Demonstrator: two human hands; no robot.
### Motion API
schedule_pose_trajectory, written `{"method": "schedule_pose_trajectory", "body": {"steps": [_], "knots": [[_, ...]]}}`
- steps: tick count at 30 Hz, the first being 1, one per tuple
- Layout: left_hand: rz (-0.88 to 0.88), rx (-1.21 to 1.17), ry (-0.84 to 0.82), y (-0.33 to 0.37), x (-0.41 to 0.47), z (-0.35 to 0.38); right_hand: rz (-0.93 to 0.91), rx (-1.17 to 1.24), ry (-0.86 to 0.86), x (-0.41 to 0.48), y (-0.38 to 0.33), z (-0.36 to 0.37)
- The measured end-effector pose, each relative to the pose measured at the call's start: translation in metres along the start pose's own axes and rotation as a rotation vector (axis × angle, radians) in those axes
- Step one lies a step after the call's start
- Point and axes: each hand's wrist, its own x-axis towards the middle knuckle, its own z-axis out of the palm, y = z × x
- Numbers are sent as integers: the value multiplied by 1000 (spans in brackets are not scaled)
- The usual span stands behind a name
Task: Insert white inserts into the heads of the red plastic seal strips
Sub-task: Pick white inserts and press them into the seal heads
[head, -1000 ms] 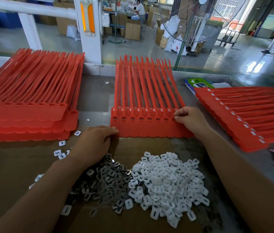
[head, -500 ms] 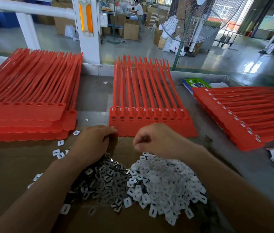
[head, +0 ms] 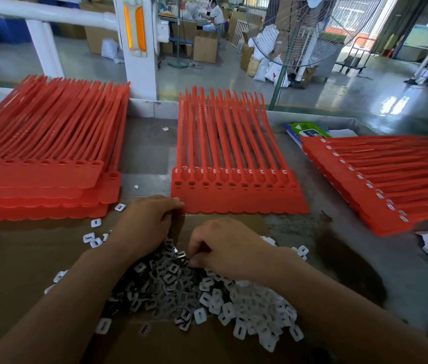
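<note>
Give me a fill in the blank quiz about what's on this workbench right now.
The white inserts lie in a pile to the ___ of the dark metal clips.
The seal strips are ___ in colour.
The left hand lies nearest the ___ of the three strip groups.
Both piles sit on brown ___.
Missing words: right, red, middle, cardboard.
</note>
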Motion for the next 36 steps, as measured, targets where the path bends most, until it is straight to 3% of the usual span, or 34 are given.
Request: {"method": "schedule_pose_trajectory", "body": {"steps": [14, 22, 31, 36], "knots": [[3, -4, -6, -1, -1, 0, 28, 302, 114, -6, -3, -6], [-8, 0, -17, -2, -3, -1, 136, 324, 272, -13, 30, -23], [-25, -1, 5, 1, -4, -1, 481, 308, 631, -20, 116, -35], [-34, -14, -2, 2, -4, -1, 619, 295, 742, -18, 149, -41]]}}
